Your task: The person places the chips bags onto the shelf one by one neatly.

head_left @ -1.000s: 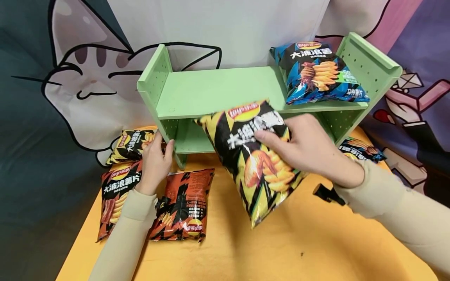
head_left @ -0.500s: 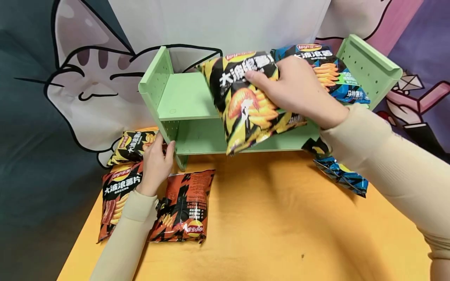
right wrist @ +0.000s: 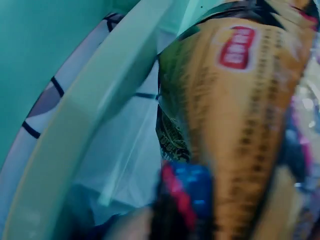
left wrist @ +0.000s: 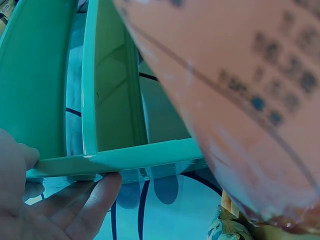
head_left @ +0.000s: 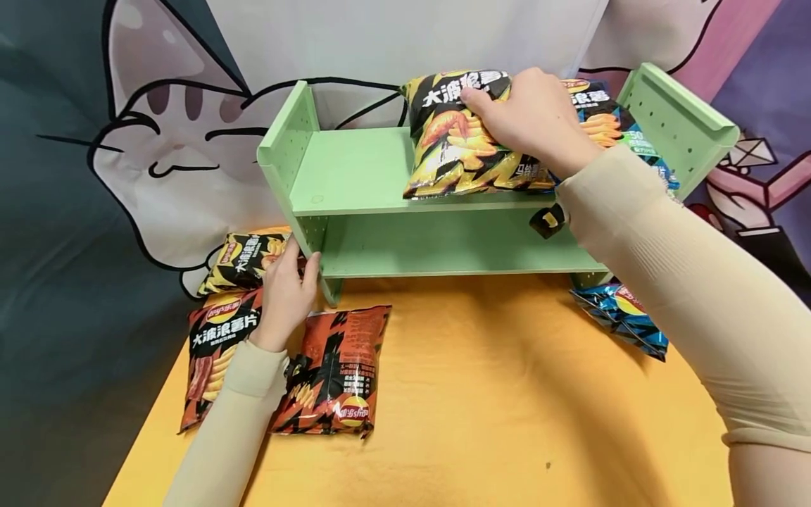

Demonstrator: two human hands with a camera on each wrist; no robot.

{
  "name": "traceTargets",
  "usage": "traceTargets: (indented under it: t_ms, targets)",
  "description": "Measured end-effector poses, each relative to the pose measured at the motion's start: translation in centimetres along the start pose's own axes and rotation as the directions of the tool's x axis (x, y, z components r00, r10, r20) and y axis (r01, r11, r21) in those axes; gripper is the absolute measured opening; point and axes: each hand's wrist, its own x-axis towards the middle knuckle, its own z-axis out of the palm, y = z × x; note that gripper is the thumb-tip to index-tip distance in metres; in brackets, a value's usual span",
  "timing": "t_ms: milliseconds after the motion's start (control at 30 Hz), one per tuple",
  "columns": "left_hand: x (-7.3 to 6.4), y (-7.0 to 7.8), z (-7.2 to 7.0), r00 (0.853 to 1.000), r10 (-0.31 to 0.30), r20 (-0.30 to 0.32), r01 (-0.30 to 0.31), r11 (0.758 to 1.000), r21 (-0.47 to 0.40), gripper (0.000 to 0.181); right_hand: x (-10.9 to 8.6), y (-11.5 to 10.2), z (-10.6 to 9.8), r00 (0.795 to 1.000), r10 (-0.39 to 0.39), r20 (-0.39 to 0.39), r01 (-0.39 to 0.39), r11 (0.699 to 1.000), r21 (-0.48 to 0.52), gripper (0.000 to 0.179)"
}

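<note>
My right hand grips a yellow-and-black chip bag by its upper right side, at the top board of a green two-tier shelf. The bag stands with its front facing me, its lower edge at the board's front edge. Behind the hand, a blue-and-black chip bag sits on the same board, partly covered. My left hand holds the shelf's left side panel. In the left wrist view, the thumb and fingers of that hand lie on either side of the panel edge.
Left on the yellow table lie a red chip bag, a red bag turned back up and a small-looking yellow-and-black bag. Another blue bag lies by the shelf's right foot, partly behind the sleeve. A printed cloth hangs behind.
My right hand has lifted the yellow-and-black bag from in front of the shelf up and back to the top board, turning it more upright. The left hand keeps its hold on the panel.
</note>
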Motion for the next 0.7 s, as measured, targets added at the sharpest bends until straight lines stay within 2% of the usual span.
traceTargets:
  t_ms: [67,200,300,433,533,700]
  targets:
    - [0.1,0.0,0.1,1.000,0.000,-0.002,0.000,1.000,0.000,0.031,0.3,0.4,0.2,0.999,0.031,0.008,-0.031,0.999,-0.032,0.076]
    - [0.0,0.0,0.1,1.000,-0.008,0.001,0.008,1.000,0.000,0.030,0.7,0.7,0.7,0.995,0.088,0.055,-0.079,0.986,-0.147,0.096]
    - [0.0,0.1,0.1,1.000,-0.011,0.004,0.011,1.000,0.000,0.030,0.9,0.6,1.0,0.984,0.144,0.104,-0.116,0.963,-0.245,0.113]
    - [0.0,0.2,0.1,1.000,-0.016,0.011,0.016,1.000,0.000,0.031,1.0,0.5,1.5,0.968,0.202,0.149,-0.143,0.931,-0.336,0.124]
    - [0.0,0.1,0.2,1.000,-0.023,0.013,0.023,1.000,-0.003,0.031,1.1,0.6,1.9,0.965,0.214,0.150,-0.150,0.923,-0.353,0.125]
    - [-0.1,0.1,0.1,1.000,-0.027,0.015,0.027,1.000,-0.008,0.031,1.0,0.9,2.3,0.971,0.213,0.107,-0.169,0.932,-0.321,0.122]
